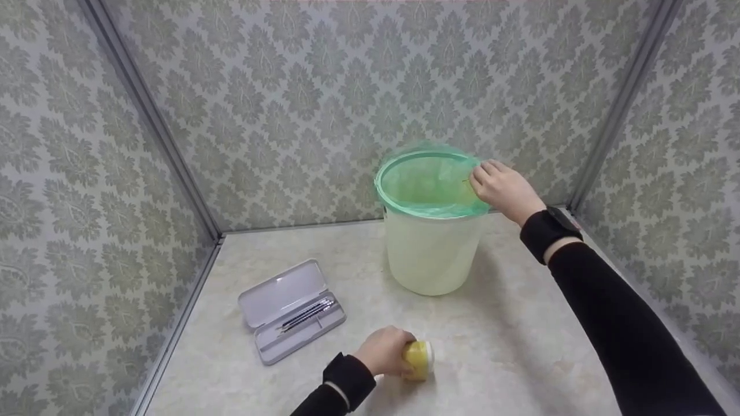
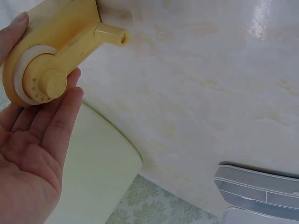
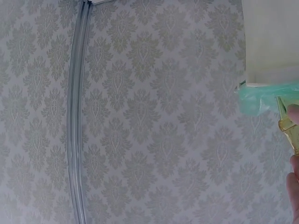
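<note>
A yellow hand-crank pencil sharpener (image 1: 417, 361) lies in the grip of my left hand (image 1: 384, 349), low over the front of the table. The left wrist view shows its crank handle (image 2: 112, 35), with my thumb on one side of the body and fingers on the other. My right hand (image 1: 504, 189) is at the right rim of a pale green trash bin (image 1: 433, 254). It pinches a see-through yellow shavings container (image 3: 288, 128), tipped over the bin's opening. The container is partly hidden behind my fingers in the head view.
Left of the bin, a grey pencil case (image 1: 283, 292) lies with its lid open, several dark pencils (image 1: 306, 315) inside. A green liner bag (image 1: 425, 209) covers the bin's rim. Patterned walls (image 1: 358, 75) enclose the table (image 1: 243, 381) at the back and both sides.
</note>
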### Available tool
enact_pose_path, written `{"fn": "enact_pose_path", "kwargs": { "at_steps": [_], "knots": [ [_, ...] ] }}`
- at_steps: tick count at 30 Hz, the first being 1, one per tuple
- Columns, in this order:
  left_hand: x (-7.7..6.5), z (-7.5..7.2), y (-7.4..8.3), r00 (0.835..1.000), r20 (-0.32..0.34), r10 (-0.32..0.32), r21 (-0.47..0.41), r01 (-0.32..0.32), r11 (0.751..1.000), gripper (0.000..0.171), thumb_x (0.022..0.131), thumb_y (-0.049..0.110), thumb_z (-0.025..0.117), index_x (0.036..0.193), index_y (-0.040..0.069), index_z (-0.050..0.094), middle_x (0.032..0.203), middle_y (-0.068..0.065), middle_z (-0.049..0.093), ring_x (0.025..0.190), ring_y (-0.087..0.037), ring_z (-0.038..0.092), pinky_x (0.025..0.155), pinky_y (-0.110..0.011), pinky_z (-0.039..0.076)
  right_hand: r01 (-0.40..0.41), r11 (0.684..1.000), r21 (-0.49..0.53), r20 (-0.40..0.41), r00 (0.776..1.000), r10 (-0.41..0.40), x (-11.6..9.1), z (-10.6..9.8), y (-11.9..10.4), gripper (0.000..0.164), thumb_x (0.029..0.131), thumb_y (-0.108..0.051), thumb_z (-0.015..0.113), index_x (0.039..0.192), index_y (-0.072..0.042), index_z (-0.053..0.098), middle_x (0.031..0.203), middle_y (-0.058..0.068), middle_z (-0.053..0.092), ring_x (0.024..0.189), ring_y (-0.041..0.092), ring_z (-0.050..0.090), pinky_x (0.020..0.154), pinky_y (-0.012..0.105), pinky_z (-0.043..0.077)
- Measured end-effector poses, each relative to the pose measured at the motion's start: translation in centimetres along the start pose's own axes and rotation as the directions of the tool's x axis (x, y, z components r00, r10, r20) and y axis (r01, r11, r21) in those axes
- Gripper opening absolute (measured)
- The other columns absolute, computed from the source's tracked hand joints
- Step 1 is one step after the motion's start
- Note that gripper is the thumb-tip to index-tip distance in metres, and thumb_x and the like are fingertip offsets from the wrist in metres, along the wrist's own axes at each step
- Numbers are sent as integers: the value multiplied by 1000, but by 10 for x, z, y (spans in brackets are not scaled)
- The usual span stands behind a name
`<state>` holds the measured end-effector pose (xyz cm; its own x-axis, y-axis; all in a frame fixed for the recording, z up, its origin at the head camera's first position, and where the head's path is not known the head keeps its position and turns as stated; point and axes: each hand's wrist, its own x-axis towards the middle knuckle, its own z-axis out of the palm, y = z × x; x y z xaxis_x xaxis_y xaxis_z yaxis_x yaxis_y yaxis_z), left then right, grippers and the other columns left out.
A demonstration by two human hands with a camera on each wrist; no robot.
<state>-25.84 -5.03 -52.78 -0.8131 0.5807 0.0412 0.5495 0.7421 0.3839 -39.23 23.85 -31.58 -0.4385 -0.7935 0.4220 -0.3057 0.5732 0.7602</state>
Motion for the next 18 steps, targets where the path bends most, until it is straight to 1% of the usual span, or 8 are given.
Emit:
{"fn": "enact_pose_path", "kwargs": {
  "at_steps": [6,10,13,15,18],
  "knots": [
    [0,0,-1,1000,-10,11,21,-11,1000,42,64,28,94,100,12,78,84,3,77,67,-3,54,66,-18,46,48,999,-18,-62,997,-49,4,2,-1,14,92,10,65,103,3,71,97,16,67,94,29,69,96,37,58],
    [0,0,0,1000,-12,10,25,-10,1000,42,65,28,93,101,12,78,86,2,77,69,-4,57,68,-18,48,86,993,-77,-81,992,-92,5,3,-1,15,93,9,65,105,3,72,98,16,67,95,28,69,95,35,58],
    [-1,0,0,1000,-15,8,21,-7,1000,43,64,28,94,101,13,78,86,3,77,69,-4,56,68,-18,48,103,989,-109,-101,988,-114,4,4,0,16,93,8,65,106,3,72,99,16,67,95,28,69,95,34,58],
    [-1,-1,1,1000,-16,3,14,-2,1000,43,64,28,94,101,12,78,85,3,77,68,-3,55,66,-18,47,104,988,-117,-116,986,-118,3,4,1,15,95,9,62,106,4,71,99,16,66,95,28,68,96,33,58],
    [-2,-2,2,1000,-15,-4,5,4,1000,44,64,27,94,102,12,78,85,2,77,67,-3,53,64,-18,45,97,988,-117,-138,984,-113,4,4,1,18,99,10,55,104,4,71,97,16,65,95,28,68,97,34,58]
  ]
}}
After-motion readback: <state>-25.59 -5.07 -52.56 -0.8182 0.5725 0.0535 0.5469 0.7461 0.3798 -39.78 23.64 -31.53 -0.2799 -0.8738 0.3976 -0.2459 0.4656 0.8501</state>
